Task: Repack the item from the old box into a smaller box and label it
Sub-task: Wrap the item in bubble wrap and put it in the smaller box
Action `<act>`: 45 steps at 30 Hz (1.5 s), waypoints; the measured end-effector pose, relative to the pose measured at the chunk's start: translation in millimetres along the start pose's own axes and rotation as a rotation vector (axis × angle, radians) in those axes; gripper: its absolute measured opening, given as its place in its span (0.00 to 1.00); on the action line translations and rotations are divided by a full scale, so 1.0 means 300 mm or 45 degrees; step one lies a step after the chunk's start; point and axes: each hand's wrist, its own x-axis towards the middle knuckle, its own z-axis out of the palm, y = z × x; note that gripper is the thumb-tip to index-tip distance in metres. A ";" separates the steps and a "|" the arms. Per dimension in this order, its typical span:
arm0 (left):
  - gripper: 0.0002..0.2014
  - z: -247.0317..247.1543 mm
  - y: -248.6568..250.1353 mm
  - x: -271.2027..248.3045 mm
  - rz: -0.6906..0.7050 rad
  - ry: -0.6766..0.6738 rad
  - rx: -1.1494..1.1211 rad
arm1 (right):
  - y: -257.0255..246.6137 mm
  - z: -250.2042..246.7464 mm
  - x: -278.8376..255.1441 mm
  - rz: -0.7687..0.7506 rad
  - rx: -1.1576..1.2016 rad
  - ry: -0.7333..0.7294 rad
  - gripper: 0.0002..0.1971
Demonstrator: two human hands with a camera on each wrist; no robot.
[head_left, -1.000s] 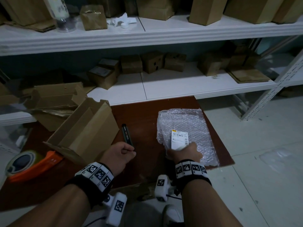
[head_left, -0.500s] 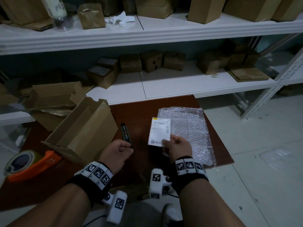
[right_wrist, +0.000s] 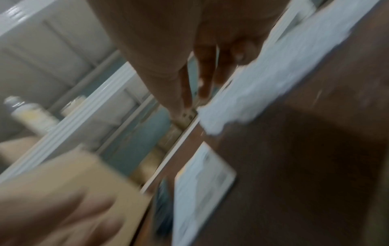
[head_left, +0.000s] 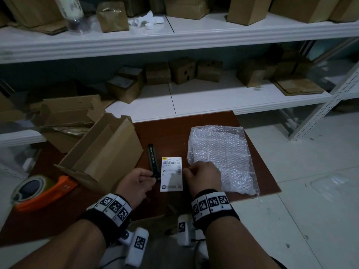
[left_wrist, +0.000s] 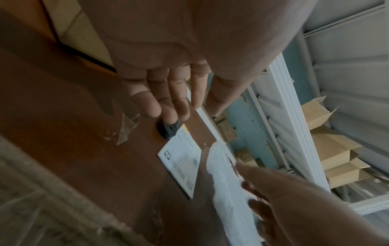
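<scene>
A white shipping label (head_left: 171, 173) (left_wrist: 181, 159) (right_wrist: 202, 183) lies flat on the brown table (head_left: 167, 133), between a black pen (head_left: 152, 162) and a bubble-wrapped item (head_left: 221, 158) (left_wrist: 229, 199) (right_wrist: 263, 83). My left hand (head_left: 153, 174) (left_wrist: 168, 113) pinches the pen's near end (left_wrist: 169, 129) at the label's left edge. My right hand (head_left: 187, 169) (right_wrist: 197, 93) hovers just right of the label over the wrap's near-left corner, with fingers relaxed and nothing in them. An open cardboard box (head_left: 103, 152) (right_wrist: 73, 174) lies tipped on the left.
An orange tape dispenser (head_left: 38, 189) sits at the table's left front. Torn cardboard boxes (head_left: 68, 115) are piled behind the open box. White shelves (head_left: 213, 101) with small cartons run along the back. Pale floor (head_left: 310, 191) lies to the right.
My right hand lifted the label off the bubble wrap, carried it left, laid it on the table beside the pen and let go. My left hand closed on the pen's end.
</scene>
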 end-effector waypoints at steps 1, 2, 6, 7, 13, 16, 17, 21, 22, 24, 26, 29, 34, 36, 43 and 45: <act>0.06 0.002 0.003 -0.001 0.006 0.006 0.006 | 0.016 -0.017 0.007 0.047 -0.038 0.073 0.16; 0.05 0.004 0.008 -0.004 0.016 0.012 0.014 | 0.034 -0.031 0.011 0.115 -0.109 0.103 0.20; 0.06 0.013 0.023 -0.018 0.045 0.010 0.067 | 0.090 -0.036 0.018 0.317 -0.360 -0.068 0.30; 0.05 0.014 0.024 -0.023 0.045 0.006 0.073 | 0.098 -0.026 0.017 0.321 -0.404 -0.098 0.27; 0.04 0.003 0.034 -0.033 0.066 0.015 0.063 | 0.128 -0.045 0.043 0.305 -0.271 -0.060 0.14; 0.02 -0.004 0.036 -0.033 0.061 0.030 0.013 | 0.108 -0.058 0.044 0.293 -0.109 0.070 0.12; 0.02 -0.005 0.035 -0.033 0.058 0.030 0.000 | 0.098 -0.062 0.040 0.280 -0.029 0.128 0.12; 0.03 -0.002 0.041 -0.048 0.076 0.016 -0.002 | 0.057 -0.090 0.019 0.273 0.373 0.276 0.14; 0.02 0.001 0.045 -0.052 0.095 0.014 -0.001 | 0.045 -0.103 0.013 0.274 0.494 0.310 0.14; 0.01 0.003 0.060 -0.061 0.137 0.024 -0.037 | 0.020 -0.129 -0.003 0.254 0.725 0.349 0.15; 0.01 0.001 0.085 -0.064 0.195 0.040 -0.074 | 0.003 -0.153 -0.014 0.248 0.916 0.348 0.16; 0.07 -0.006 0.124 -0.061 0.244 0.023 -0.153 | -0.015 -0.185 -0.017 0.253 1.160 0.234 0.16; 0.43 -0.059 0.170 -0.074 0.401 -0.139 -0.337 | -0.086 -0.235 -0.065 0.328 1.695 -0.251 0.16; 0.58 -0.086 0.194 -0.097 0.404 -0.244 -0.379 | -0.121 -0.236 -0.096 0.331 1.865 -0.516 0.19; 0.27 -0.195 0.202 -0.210 0.301 -0.135 -0.489 | -0.205 -0.169 -0.152 -0.229 1.507 -0.436 0.10; 0.22 -0.248 0.179 -0.221 0.280 -0.008 -0.515 | -0.236 -0.145 -0.170 -0.278 1.359 -0.460 0.23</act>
